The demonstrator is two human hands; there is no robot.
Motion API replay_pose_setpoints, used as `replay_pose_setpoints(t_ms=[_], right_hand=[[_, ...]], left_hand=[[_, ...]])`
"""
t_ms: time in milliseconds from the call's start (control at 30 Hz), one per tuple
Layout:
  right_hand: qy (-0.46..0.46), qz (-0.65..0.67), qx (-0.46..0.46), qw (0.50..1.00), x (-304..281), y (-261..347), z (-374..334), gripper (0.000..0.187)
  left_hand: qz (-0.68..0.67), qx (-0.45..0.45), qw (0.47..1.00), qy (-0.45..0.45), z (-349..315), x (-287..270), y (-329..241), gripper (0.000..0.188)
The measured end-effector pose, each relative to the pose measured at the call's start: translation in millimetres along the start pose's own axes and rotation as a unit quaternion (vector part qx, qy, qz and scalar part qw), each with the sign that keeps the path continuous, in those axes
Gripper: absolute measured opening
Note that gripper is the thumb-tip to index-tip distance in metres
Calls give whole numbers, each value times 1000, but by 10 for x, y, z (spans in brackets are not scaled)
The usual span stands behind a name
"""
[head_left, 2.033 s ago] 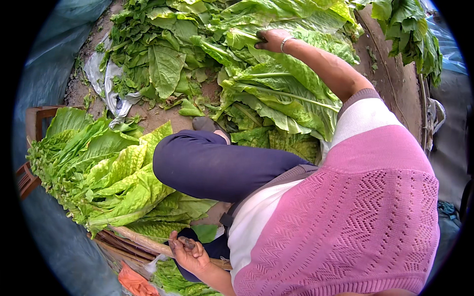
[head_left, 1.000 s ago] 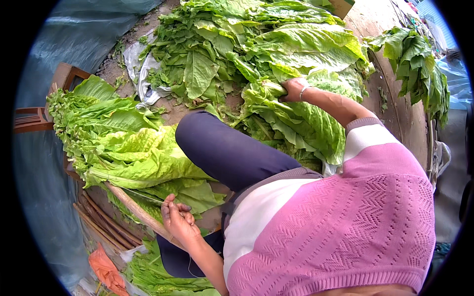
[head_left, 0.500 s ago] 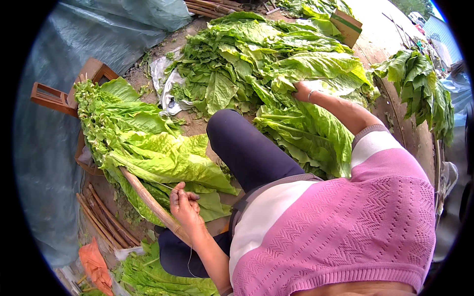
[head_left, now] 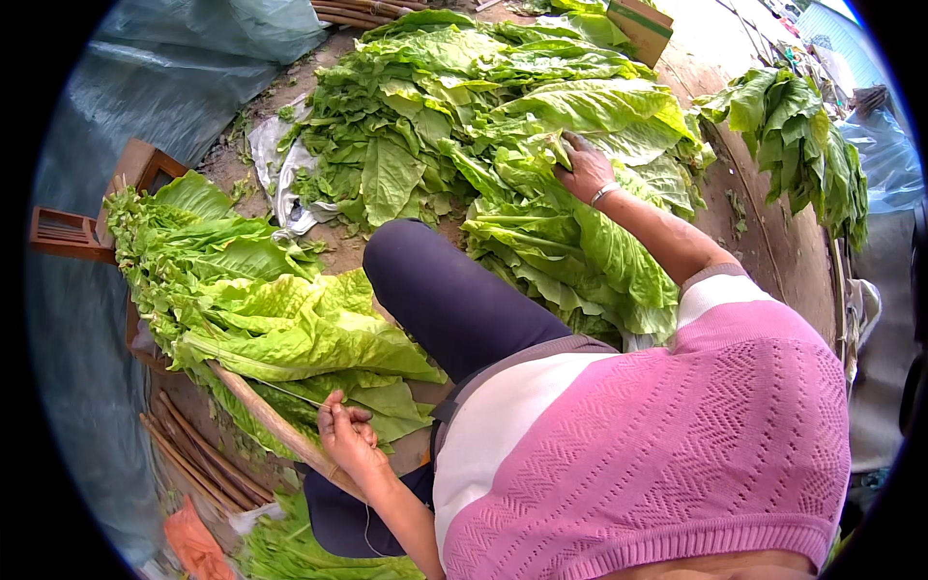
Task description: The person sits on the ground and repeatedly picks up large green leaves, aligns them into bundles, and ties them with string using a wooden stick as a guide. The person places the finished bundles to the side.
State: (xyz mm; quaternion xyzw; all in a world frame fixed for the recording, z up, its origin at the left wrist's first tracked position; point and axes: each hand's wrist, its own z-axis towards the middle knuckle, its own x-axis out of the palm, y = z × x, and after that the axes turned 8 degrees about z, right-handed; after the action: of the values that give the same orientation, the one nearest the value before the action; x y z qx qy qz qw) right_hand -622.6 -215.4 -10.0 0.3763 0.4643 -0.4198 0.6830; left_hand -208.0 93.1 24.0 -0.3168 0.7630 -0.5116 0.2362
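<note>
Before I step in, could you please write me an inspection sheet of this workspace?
Surface: brown ground, with leaf scraps about.
Job's things: large heap of green leaves; leaf bundle by the far end of a wooden pole; thin thread.
Clutter: orange sheet, loose sticks, crumpled pale sheet, cardboard box.
Left hand: fingers closed on the thread.
Right hand: at the leaf heap; fingertips partly hidden, grip unclear.
Cables: nothing seen.
Surroundings: blue-grey plastic sheeting and wooden furniture at picture left; hanging leaves at right.
</note>
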Motion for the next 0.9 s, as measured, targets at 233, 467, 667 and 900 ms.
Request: replay_pose_setpoints(t_ms=[233,467,667,900], right_hand=[[90,146,7,985,-449,298,462,40],[28,174,-503,846,-914,3039,951,38],[237,250,-638,689,-825,3990,629,55],[709,306,-401,492,-72,4238,693,44]], left_hand=[[34,35,998,39,21,113,-138,23],[-8,212,971,108,186,231,-435,70],[-188,136,970,-68,-90,62,-723,30],[-34,161,986,-5,-71,-790,-378,43]])
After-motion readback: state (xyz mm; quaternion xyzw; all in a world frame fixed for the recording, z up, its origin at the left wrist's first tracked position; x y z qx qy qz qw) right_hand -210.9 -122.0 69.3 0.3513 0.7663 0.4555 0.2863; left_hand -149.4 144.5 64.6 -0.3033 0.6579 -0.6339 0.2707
